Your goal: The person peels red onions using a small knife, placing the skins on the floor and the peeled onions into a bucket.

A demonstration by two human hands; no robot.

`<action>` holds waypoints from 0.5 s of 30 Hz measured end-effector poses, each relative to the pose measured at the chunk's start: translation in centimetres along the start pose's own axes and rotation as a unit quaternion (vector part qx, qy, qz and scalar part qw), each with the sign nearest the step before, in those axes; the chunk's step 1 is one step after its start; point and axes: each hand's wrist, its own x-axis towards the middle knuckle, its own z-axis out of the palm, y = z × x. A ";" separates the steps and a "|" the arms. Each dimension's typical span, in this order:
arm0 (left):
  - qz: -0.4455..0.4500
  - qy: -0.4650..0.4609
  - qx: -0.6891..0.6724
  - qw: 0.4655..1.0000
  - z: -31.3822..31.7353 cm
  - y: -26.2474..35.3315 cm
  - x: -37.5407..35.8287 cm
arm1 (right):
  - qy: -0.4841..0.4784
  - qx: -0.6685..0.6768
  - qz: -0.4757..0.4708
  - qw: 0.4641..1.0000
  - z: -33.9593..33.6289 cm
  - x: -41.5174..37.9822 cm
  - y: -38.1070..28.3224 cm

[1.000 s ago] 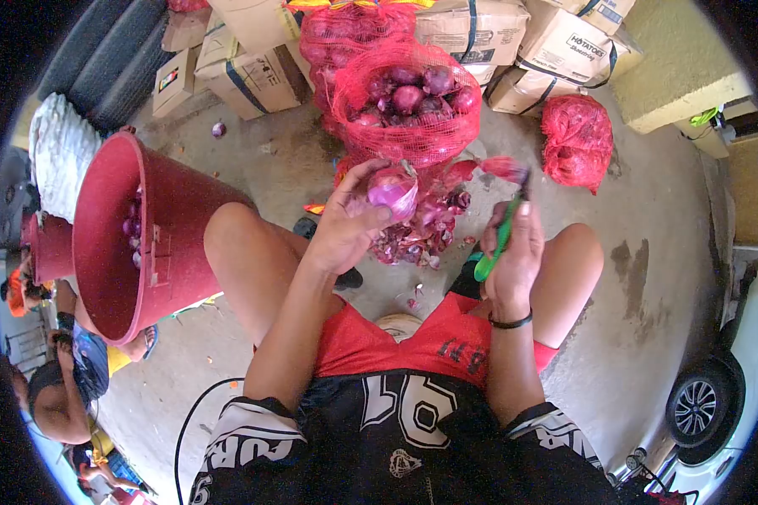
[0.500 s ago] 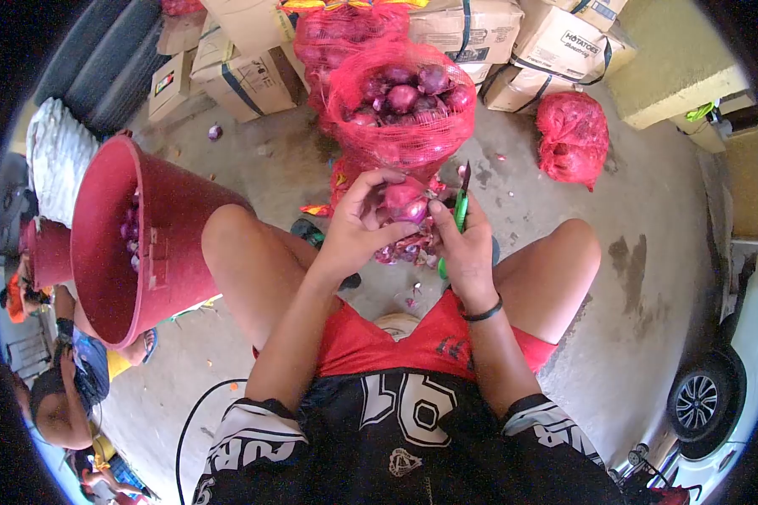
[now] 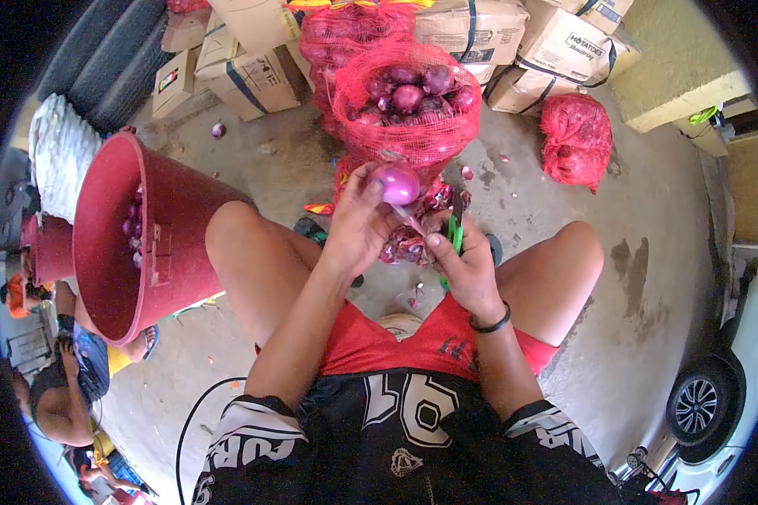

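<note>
A smooth purple onion (image 3: 396, 183) is held in the fingers of my left hand (image 3: 358, 220). My right hand (image 3: 466, 261) is closed round a green-handled knife (image 3: 456, 233), its dark blade pointing away from me. A strip of loose skin (image 3: 409, 220) stretches from the onion towards my right thumb. Below and behind the hands lies a pile of onion peelings (image 3: 404, 246). Just beyond stands an open red mesh sack (image 3: 408, 147) full of red onions (image 3: 408, 99).
A large red tub (image 3: 177, 244) with onions inside stands at the left. Cardboard boxes (image 3: 472, 29) line the back. A small red mesh sack (image 3: 576, 141) lies at the right, near a parked car (image 3: 733, 404). People (image 3: 67, 379) sit at far left.
The onion has turned and its bright, smooth side now shows. My right hand has moved down slightly from it, with skin stretched between. The knife blade has tilted and dropped a little.
</note>
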 end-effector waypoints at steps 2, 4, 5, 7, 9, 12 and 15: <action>-0.007 0.001 -0.002 1.000 -0.2 0.2 0.0 | 0.001 -0.013 0.008 1.000 0.1 -0.3 0.0; -0.013 0.002 0.005 1.000 -0.2 0.4 -0.1 | 0.004 -0.022 0.014 1.000 -0.1 -0.4 0.1; -0.032 -0.007 -0.043 0.999 -0.4 0.6 -0.1 | 0.006 -0.026 0.016 1.000 -0.4 -0.4 0.5; -0.068 -0.025 -0.137 0.988 -0.7 1.0 0.1 | 0.019 -0.026 0.024 0.999 -1.0 -0.3 1.0; -0.077 -0.027 -0.136 0.987 -0.5 1.5 0.0 | 0.038 -0.019 0.035 0.999 -1.7 0.1 1.3; -0.048 -0.034 -0.057 0.997 -0.4 2.0 -0.2 | 0.070 -0.159 -0.015 0.985 -2.2 0.8 1.5; -0.043 -0.042 0.010 0.998 -0.2 1.9 -0.3 | 0.076 -0.239 -0.051 0.967 -2.3 0.9 0.9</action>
